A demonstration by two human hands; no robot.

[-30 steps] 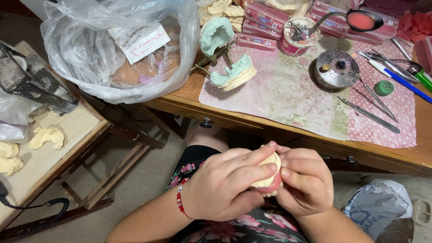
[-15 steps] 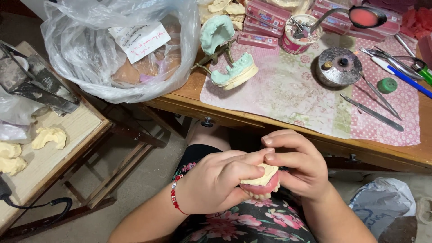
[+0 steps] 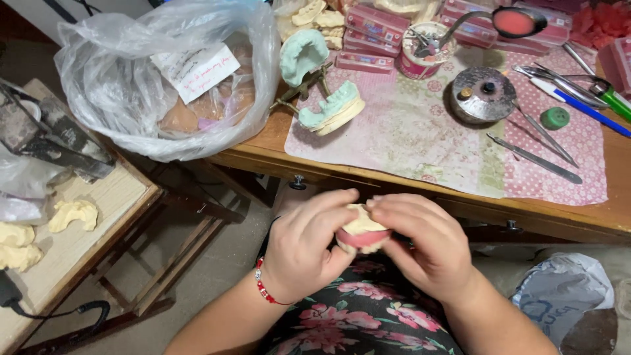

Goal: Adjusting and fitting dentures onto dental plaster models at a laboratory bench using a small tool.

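Both my hands on the dental cast [image 3: 361, 223] with pink wax rim — left hand [image 3: 303, 250] cupping it from 9 o'clock, right hand [image 3: 427, 246] pinching from 3, held over my lap, below the bench [image 3: 618, 217] edge. Risk: thumb pressure could deform the soft wax, or the plaster slips — chips on the floor.

Wooden desk [image 3: 263, 148] w/ drawers, side table [image 3: 98, 210], maybe concrete floor [image 3: 223, 263].

The cream-and-pink dental cast [image 3: 363, 231] sits between both hands, below the wooden table edge [image 3: 420, 190]; the clear plastic bag [image 3: 164, 72] lies at 10 o'clock (on the table).
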